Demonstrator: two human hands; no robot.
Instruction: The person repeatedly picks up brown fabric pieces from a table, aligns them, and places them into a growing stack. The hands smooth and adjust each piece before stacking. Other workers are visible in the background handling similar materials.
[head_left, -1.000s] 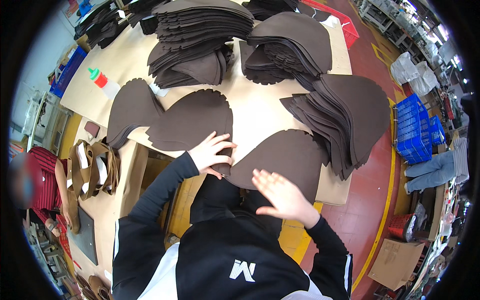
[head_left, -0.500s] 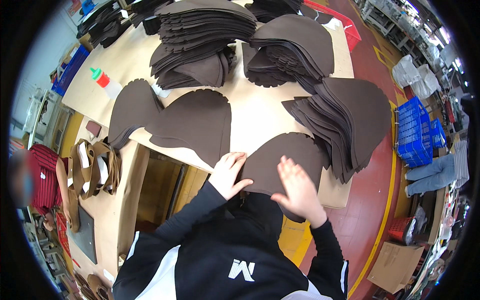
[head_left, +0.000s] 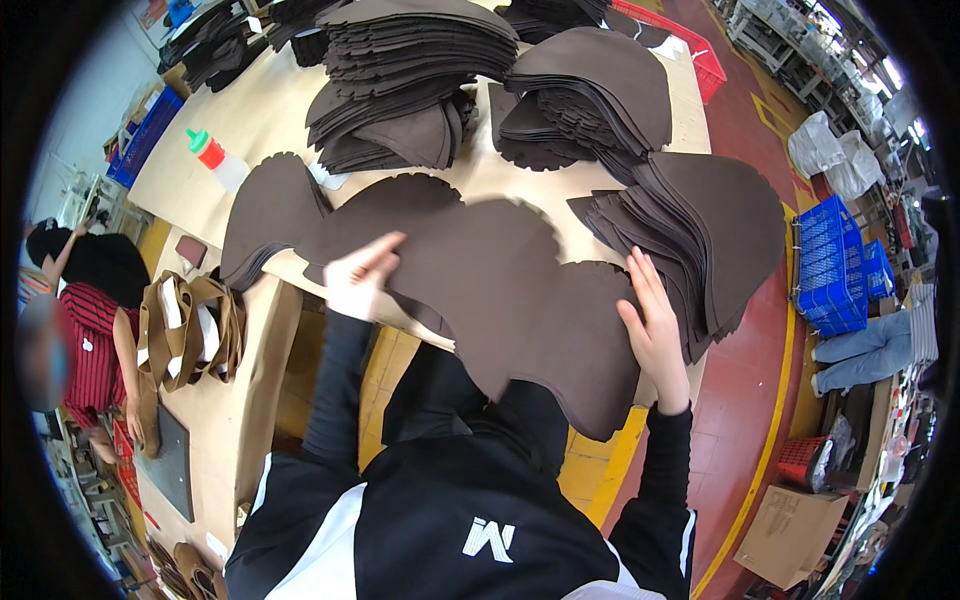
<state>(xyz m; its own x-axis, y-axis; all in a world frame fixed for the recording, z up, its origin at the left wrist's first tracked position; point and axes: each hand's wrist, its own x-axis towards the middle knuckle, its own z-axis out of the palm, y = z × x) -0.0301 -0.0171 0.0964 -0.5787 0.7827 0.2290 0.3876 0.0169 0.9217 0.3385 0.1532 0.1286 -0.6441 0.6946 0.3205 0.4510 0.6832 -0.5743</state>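
Slightly blurred, my left hand (head_left: 360,280) pinches the left edge of a dark brown, curved sheet panel (head_left: 490,265) with a notched rim. This panel slants over the table's front edge, its right side over another brown panel (head_left: 592,340) and its left over a third panel (head_left: 395,205). My right hand (head_left: 657,325) rests at the right edge of the front panel, fingers stretched out and thumb apart. Beside that hand stands a fanned stack of similar panels (head_left: 715,230). The lower part of the front panel hangs past the table edge near my body.
Tall stacks of brown panels (head_left: 415,60) and another pile (head_left: 600,85) stand on the far table. A squeeze bottle (head_left: 212,155) with a green and red top is at left. Blue crates (head_left: 830,265) sit on the right floor. Other people (head_left: 90,330) are at far left.
My left hand has moved left, drawing a panel leftward from the front pile. My right hand has shifted right to the panel's edge. Another person in dark clothing has appeared at far left.
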